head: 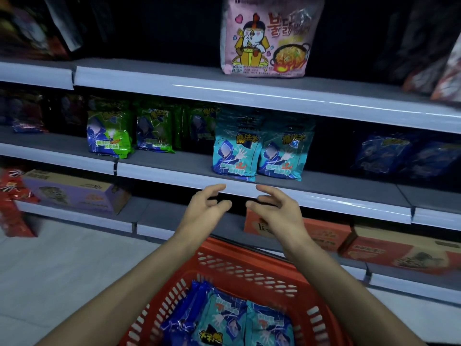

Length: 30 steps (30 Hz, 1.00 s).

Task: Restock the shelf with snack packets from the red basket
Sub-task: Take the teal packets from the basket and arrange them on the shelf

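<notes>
Fingers [215,188] loosely open, holding nothing, on left hand [202,213] and right hand [279,213], above red plastic basket [249,268] of shiny teal snack packets [224,318]; grey metal shelf [174,159] above basket.

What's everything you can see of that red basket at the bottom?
The red basket looks like plastic, with slotted walls and a thicker rim. It sits low before the shelf unit, under the person's forearms, its near part cut off by the frame. Inside lie teal snack packets and dark blue packets. The left hand and right hand are up by a shelf edge, neither touching the basket.
</notes>
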{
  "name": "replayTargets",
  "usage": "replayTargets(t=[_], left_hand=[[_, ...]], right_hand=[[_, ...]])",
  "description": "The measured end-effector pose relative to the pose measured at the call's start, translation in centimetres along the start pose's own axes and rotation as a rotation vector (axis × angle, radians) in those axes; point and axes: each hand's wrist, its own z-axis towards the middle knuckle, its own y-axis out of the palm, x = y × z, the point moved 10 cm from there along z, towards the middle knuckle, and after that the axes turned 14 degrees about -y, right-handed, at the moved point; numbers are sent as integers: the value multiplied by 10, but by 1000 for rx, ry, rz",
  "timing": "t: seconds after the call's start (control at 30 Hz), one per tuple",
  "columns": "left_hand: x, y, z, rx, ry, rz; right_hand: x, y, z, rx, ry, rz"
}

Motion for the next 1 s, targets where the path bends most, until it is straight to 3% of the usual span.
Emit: replayTargets(t=[0.17, 0.43, 0.63, 0.73, 0.87, 1.0], left_hand=[[-18, 0, -37, -64, -104, -172], [-34, -6, -58, -76, -138, -169], [-41, -9, -63, -80, -140, -142], [-43, -9, -63, -85, -144, -123], [-44, -9, -61, -86, -152, -110], [-46, -8, -59, -98, -156, -94]], right_hand=[[10, -17, -24, 32, 17, 27], [40, -22, -57, -33, 67, -46], [113, -5, -82, -167, 145, -241], [149, 12, -100, -333, 119, -519], [188, 56, -144, -723, 66, -914], [213, 94, -183, -1008, -50, -1161]])
